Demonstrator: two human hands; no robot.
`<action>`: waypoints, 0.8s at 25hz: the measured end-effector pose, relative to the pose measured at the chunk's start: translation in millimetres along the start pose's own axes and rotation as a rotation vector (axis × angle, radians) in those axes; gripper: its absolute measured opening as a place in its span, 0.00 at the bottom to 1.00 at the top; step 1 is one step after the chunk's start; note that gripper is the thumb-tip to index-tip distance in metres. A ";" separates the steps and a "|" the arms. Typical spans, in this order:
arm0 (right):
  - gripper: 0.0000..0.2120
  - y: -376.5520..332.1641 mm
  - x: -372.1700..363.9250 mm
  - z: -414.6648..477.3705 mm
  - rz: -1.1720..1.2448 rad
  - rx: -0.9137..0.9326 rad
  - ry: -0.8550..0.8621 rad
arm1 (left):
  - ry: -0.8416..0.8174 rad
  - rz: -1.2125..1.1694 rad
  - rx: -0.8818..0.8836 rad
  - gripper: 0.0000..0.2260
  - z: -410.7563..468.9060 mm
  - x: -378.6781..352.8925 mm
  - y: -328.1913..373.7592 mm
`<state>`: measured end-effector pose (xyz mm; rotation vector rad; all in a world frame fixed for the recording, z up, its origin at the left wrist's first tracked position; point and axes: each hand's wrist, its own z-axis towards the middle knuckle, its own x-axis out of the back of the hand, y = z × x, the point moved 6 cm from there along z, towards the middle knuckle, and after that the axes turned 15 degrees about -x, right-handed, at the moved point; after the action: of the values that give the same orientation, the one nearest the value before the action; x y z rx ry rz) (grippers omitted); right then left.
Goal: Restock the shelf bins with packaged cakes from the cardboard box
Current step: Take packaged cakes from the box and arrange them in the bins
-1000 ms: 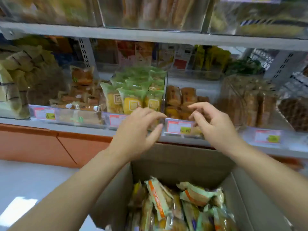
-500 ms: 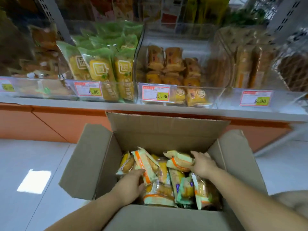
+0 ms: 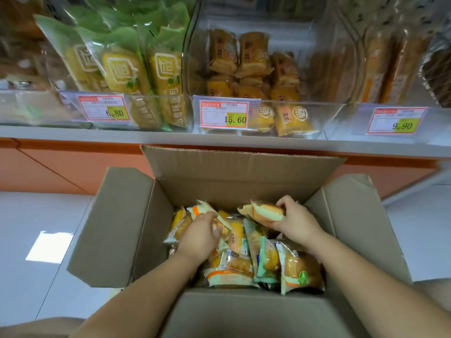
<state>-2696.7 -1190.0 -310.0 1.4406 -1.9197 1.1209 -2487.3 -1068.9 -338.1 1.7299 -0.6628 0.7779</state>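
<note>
An open cardboard box [image 3: 117, 225] stands on the floor below the shelf, filled with several packaged cakes in pale green and orange wrappers [image 3: 231, 269]. My right hand [image 3: 296, 222] grips one packaged cake [image 3: 264, 212], lifted slightly above the pile at the box's far right. My left hand [image 3: 201, 234] lies palm down in the box, fingers curled round a wrapped cake [image 3: 203, 208] at the far left of the pile. Above, a clear shelf bin [image 3: 332, 118] tagged 15.60 holds several orange wrapped cakes [image 3: 251, 54].
The clear bin on the left [image 3: 188, 111], tagged 6.80, is packed with green-topped yellow bread packs [image 3: 122, 69]. The right bin [image 3: 436, 115], tagged 9.90, holds tall brown packs. An orange panel [image 3: 61, 162] runs under the grey shelf edge. Grey floor surrounds the box.
Both hands came down from the shelf bin into the box. My right hand has taken hold of a cake and raised it; my left hand has reached further into the pile.
</note>
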 end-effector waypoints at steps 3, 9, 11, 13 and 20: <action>0.21 2.2 25.4 -3.4 0.161 0.071 -0.004 | -0.084 -0.622 0.198 0.20 6.2 -9.2 25.6; 0.28 -24.3 -3.5 -43.0 0.155 0.286 -0.377 | -0.253 -1.291 0.454 0.17 2.7 -12.4 47.6; 0.32 -10.6 8.4 -37.5 0.028 0.158 -0.463 | -0.174 -1.243 0.470 0.16 -0.1 -8.6 30.9; 0.32 13.2 20.0 -32.4 -0.403 0.021 -0.440 | -0.145 -1.230 0.487 0.13 -4.9 -4.4 19.3; 0.32 25.6 -3.2 -55.7 -0.512 0.038 -0.440 | -0.067 -1.339 0.474 0.09 -21.4 13.9 19.3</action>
<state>-2724.7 -1139.0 -290.4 2.1786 -1.6336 0.6388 -2496.9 -1054.2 -311.3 2.1069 0.7200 -0.1090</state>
